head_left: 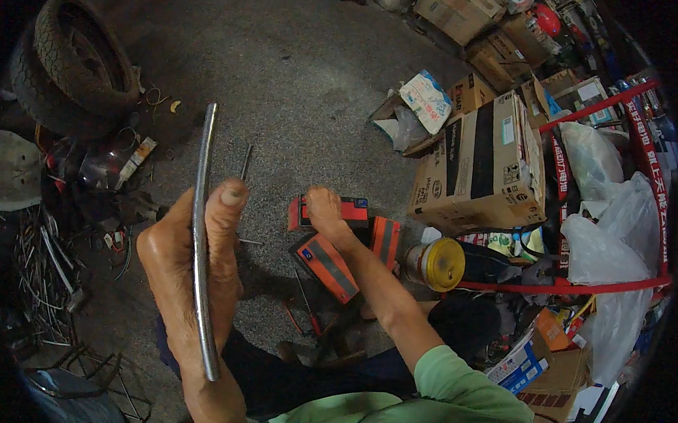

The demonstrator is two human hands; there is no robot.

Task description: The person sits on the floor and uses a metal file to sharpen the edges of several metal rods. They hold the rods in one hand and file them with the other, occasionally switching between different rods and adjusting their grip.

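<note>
Foremost, a slender, slightly bowed metal rod (201, 205) is raised at near left, both ends projecting past the grip of the left hand (172, 257), which is closed on it, fingers folded and thumb laid alongside. Grey floor (246, 79) extends far between the tyres (50, 63) at left and a large carton (481, 165) at right. The right forearm slants inward; the right hand (324, 205) is curled over an orange-and-black box (356, 211), its hold not discernible. Two similar boxes (325, 265) lie nearer. Farther right, a yellow-topped tub (444, 264) conceals its contents.
</note>
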